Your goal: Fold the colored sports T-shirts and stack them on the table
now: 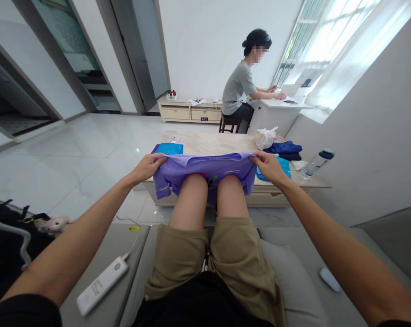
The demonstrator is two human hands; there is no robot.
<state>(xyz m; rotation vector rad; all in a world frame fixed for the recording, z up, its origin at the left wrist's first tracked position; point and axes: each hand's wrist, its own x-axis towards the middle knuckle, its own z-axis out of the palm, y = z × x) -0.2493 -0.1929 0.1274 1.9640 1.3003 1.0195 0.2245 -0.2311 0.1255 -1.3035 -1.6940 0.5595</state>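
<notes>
Both hands (150, 166) (267, 165) hold what looks like a purple shirt (205, 175) stretched over knees.

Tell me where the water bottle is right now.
In the head view the water bottle lies on its side at the right end of the low table, beyond the right hand and beside the dark blue clothes.

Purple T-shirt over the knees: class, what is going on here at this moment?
A seated person holds a purple T-shirt stretched between both hands, the left hand gripping one end and the right hand the other, draped over their knees. Ahead, a low table carries a folded blue garment, dark blue clothes, a plastic bag and a water bottle. Another person sits at a desk beyond.
</notes>
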